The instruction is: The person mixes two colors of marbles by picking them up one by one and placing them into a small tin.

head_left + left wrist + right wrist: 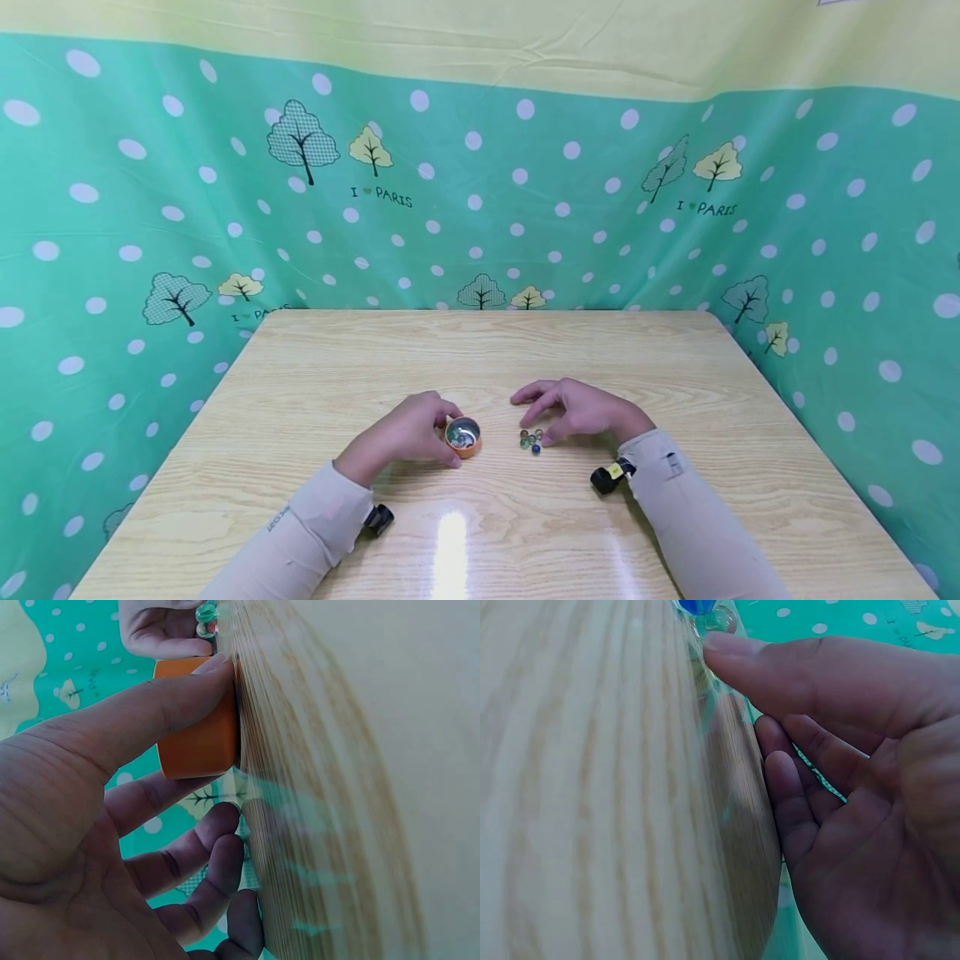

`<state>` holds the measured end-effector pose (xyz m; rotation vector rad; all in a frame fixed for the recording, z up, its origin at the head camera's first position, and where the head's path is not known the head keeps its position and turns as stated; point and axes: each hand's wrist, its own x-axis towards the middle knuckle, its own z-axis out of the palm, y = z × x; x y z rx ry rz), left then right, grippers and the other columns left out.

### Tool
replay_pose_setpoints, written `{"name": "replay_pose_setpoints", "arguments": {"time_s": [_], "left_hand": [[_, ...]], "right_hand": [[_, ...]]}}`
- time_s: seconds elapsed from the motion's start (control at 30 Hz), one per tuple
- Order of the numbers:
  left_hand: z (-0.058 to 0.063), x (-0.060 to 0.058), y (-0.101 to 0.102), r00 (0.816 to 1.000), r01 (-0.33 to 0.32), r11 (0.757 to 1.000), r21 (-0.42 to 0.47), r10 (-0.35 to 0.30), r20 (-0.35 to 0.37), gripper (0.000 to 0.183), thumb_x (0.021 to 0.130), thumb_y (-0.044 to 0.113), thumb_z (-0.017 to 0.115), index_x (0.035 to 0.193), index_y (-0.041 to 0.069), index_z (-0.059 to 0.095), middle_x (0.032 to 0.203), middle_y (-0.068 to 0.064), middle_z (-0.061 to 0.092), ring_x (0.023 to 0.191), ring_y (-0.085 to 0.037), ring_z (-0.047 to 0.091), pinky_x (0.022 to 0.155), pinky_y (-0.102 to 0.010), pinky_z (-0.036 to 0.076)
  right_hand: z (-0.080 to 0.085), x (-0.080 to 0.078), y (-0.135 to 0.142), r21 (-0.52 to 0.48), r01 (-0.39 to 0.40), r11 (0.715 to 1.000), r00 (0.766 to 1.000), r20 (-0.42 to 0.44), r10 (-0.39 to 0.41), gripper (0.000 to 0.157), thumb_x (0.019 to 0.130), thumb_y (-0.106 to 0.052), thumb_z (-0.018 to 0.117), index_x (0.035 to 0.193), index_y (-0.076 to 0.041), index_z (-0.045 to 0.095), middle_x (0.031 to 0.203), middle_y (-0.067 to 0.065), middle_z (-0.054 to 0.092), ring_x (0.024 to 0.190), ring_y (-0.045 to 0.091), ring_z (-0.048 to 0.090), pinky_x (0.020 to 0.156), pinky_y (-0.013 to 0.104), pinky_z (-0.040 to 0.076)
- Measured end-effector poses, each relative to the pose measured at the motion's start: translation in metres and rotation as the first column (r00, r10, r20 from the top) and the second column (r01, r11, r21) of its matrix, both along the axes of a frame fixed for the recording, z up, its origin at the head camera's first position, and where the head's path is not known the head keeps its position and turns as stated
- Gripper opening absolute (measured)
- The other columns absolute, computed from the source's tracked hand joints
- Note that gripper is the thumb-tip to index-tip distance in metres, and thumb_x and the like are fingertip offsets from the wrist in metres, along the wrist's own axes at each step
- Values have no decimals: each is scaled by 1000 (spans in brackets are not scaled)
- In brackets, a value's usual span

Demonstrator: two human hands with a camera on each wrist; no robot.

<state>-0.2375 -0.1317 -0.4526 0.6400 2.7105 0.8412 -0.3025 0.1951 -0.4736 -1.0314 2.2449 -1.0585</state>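
Observation:
A small round orange cup (471,453) with a shiny inside stands on the wooden table, a few small things at its bottom. My left hand (408,429) grips it from the side, thumb on the near wall and index finger on the far one; the left wrist view shows the other fingers loosely bent beside the orange wall. To the right of the cup lies a small cluster of glass marbles, including a clear greenish marble (524,444) and a blue marble (536,449). Over and behind them my right hand (588,408) spreads relaxed fingers, thumb tip right at the marbles.
The wood-grain table (337,358) reflects light near its front. A green dotted curtain (487,208) with printed trees hangs along the back and both sides. Each wrist wears a small black camera, the left camera (379,520) and the right camera (603,480).

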Motion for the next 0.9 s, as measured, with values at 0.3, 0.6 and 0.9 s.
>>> {"name": "replay_pose_setpoints", "arguments": {"time_s": [0.3,0.6,0.9], "left_hand": [[0,1,0,1000,-1,1000,-5,1,2,48,65,29,100,105,21,76,94,2,60,86,-19,53,75,-37,45],[1,0,0,1000,5,1000,-9,-5,2,48,65,29,100,107,21,76,92,2,61,86,-18,52,75,-36,44],[2,0,0,1000,13,1000,-13,-13,1,50,65,27,100,108,19,76,92,0,61,86,-19,51,76,-37,43]], "right_hand": [[0,1,-2,11,3,1000,999,-34,-3,27,80,-10,88,101,-26,82,151,-3,56,146,25,43,122,55,26],[2,4,-2,12,13,1000,1000,-27,-13,24,81,-8,87,98,-25,83,151,-2,56,145,25,44,122,55,27],[-1,2,-2,14,26,1000,999,-33,-26,23,81,-10,87,97,-27,83,150,-3,57,144,24,45,121,55,27]]}}
